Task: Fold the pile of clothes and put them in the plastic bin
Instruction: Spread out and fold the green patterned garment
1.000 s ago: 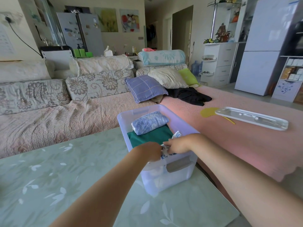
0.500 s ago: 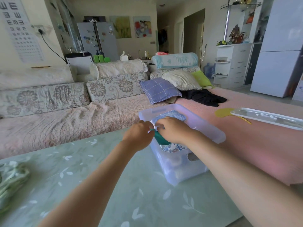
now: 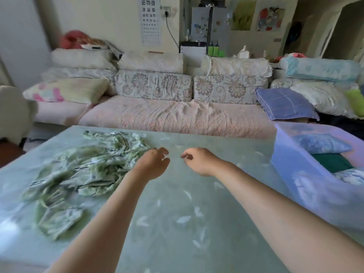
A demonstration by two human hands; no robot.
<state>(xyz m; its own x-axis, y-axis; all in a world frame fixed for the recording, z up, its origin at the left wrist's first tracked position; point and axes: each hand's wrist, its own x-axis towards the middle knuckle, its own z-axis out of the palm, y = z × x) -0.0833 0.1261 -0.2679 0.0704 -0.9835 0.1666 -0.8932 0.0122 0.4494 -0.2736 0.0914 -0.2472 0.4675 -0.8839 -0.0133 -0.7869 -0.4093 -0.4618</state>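
Observation:
A crumpled green and white patterned garment (image 3: pixel 86 172) lies unfolded on the left half of the green table (image 3: pixel 187 223). My left hand (image 3: pixel 152 163) hovers at its right edge, fingers curled and apart, holding nothing. My right hand (image 3: pixel 199 161) hangs a little to the right over bare table, also empty with loosely curled fingers. The clear plastic bin (image 3: pixel 295 174) stands at the right, holding a folded blue floral piece (image 3: pixel 323 143), a dark green one (image 3: pixel 332 161) and a white patterned one (image 3: pixel 350 177).
A long sofa (image 3: pixel 177 117) with floral cushions runs behind the table. A purple checked pillow (image 3: pixel 283 104) lies on it at the right. A pale chair back (image 3: pixel 13 113) stands past the table's left corner.
Both hands have left the bin and swung left across the table toward the crumpled garment. The view has turned left, so the bin now sits at the right edge.

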